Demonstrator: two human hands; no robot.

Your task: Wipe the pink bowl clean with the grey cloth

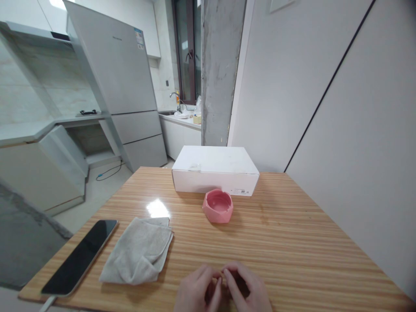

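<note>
1. Left hand [193, 289] and right hand [256, 288] met at the fingertips over the table [292, 247]; whether they pinched anything, I could not tell.
2. The cloth [138, 253] lay left of them, seemingly soft and light, best gripped by its folded edge.
3. The bowl [217, 215] stood before the closed box [216, 161]; its pink floor showed, the box's contents did not.

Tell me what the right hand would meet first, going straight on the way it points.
Probably the left hand: the right hand angles inward toward its fingers, very close by, though whether they touch is unclear.
</note>
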